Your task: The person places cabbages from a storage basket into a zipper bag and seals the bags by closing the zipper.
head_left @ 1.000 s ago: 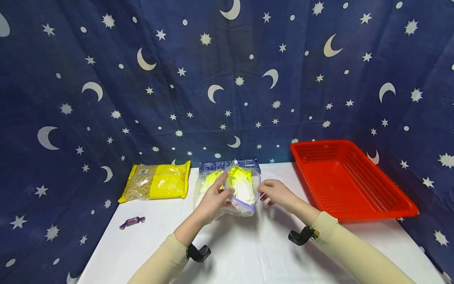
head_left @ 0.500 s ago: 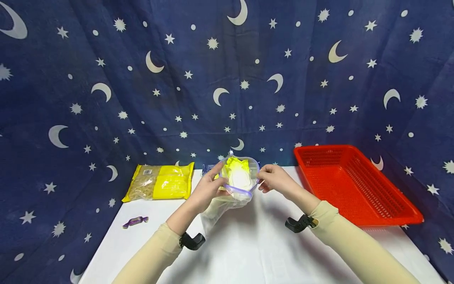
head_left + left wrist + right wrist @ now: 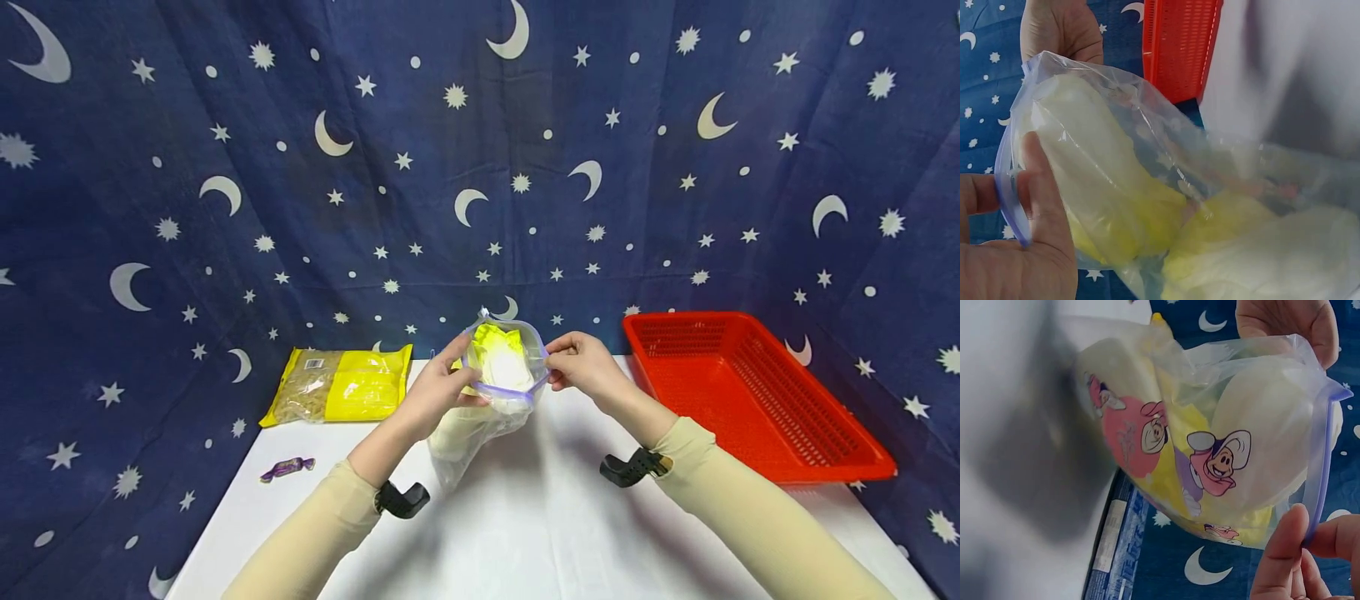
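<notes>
Two pinches hold the zip-top bag [image 3: 480, 425]: left hand [image 3: 438, 387] at its left, right hand [image 3: 587, 367] at its right; gentle, even outward tension should keep it gaping.

Bag's [image 3: 1204, 456] thin see-through plastic, pretty shiny and crinkly, with a smooth purple plastic zip strip [image 3: 1324, 469]. Basket [image 3: 738, 408] is hard red plastic, slight sheen, holes all through the walls. Noodle packet [image 3: 341, 385] is glossy film, candy wrapper [image 3: 287, 468] kinda shiny too. Curtain's [image 3: 420, 187] matt cloth, softly creased, and the beige sleeves [image 3: 318, 517] look like matt stretchy fabric from here.
</notes>
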The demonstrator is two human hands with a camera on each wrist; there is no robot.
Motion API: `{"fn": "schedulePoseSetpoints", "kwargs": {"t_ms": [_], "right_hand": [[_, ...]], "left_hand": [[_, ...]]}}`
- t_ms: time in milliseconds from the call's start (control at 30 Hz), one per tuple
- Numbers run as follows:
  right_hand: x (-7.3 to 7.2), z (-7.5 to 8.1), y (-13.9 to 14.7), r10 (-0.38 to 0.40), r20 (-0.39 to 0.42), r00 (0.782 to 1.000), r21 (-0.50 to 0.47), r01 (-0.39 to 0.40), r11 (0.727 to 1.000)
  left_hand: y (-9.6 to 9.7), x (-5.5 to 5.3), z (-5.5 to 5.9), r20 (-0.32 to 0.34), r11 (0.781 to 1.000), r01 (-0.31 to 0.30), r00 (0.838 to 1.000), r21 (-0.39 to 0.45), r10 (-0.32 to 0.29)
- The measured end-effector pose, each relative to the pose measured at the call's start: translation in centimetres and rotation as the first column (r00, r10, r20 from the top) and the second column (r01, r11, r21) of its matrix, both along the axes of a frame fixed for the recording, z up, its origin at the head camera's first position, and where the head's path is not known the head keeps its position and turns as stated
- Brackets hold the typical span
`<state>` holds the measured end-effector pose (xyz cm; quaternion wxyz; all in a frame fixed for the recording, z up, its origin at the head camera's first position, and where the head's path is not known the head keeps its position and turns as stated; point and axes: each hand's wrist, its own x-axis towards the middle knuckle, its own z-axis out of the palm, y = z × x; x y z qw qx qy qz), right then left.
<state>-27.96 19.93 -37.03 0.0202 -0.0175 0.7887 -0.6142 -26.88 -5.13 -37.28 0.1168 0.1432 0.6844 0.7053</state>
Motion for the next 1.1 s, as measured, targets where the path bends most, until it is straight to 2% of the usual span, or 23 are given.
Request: {"fn": "schedulePoseSetpoints", "kwargs": {"t_ms": [200, 400, 567, 700, 833, 967, 1100], "right_hand": [[-0.1, 1.1, -0.3, 0.004, -0.033, 0.999, -0.071, -0.007, 0.997], [-0.1, 2.3, -0.7, 0.018, -0.076, 0.997, -0.086, -0.025, 0.996], [-0.5, 3.5, -0.9, 0.012, -0.105, 0.994, -0.078, -0.02, 0.997], [-0.7, 4.4, -0.8, 0.0, -0.123, 0.992, -0.084, -0.01, 0.996], [-0.7, 5.1, -0.6, 0.014, -0.155, 0.988, -0.096, -0.029, 0.995], [-0.6, 5.5, -0.5, 0.038, -0.184, 0.982, -0.121, -0.061, 0.991], [-0.5, 5.6, -0.5, 0.07, -0.207, 0.976, -0.145, -0.102, 0.984]], "left_hand": [[-0.3, -0.3, 1.3, -0.05, 0.999, -0.031, 0.998, -0.043, 0.029], [-0.6, -0.4, 2.3, -0.07, 0.998, -0.052, 0.996, -0.026, 0.051], [-0.5, -0.1, 3.0, -0.043, 0.997, -0.074, 0.996, 0.007, 0.074], [0.0, 0.4, 3.5, -0.018, 0.994, -0.078, 0.997, 0.07, 0.08], [0.4, 0.9, 4.1, -0.037, 0.992, -0.07, 0.997, 0.109, 0.074], [0.7, 0.9, 4.5, -0.071, 0.994, -0.072, 0.994, 0.087, 0.078], [0.7, 0.7, 4.7, -0.08, 0.996, -0.076, 0.994, 0.055, 0.08]]}}
